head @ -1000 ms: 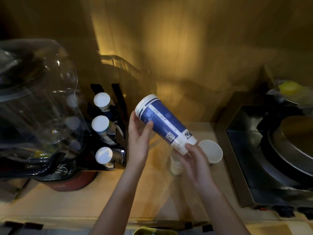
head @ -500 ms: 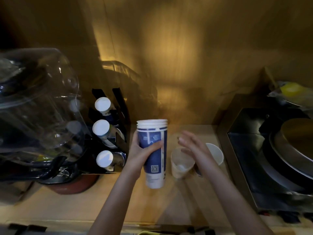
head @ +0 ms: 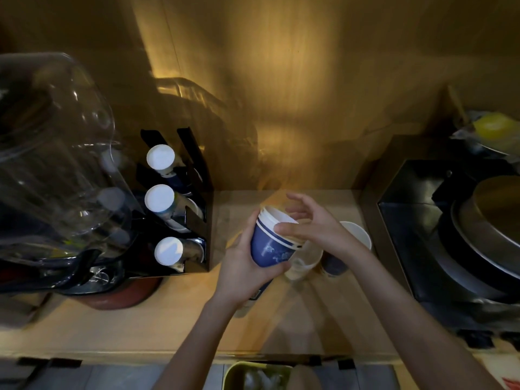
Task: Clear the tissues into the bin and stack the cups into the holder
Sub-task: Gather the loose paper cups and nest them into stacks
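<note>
Above the counter (head: 168,319), left hand (head: 242,268) gripping blue cup stack (head: 270,246), print blurred

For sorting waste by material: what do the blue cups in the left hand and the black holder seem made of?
Blue cups: probably paper with a printed, faintly shiny coat; thin white rolled rims nest closely. Black holder: likely glossy hard plastic or acrylic, since its flat panels catch highlights.

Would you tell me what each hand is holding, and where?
The left hand grips the blue cup stack round its side; the right hand touches its rim.
</note>
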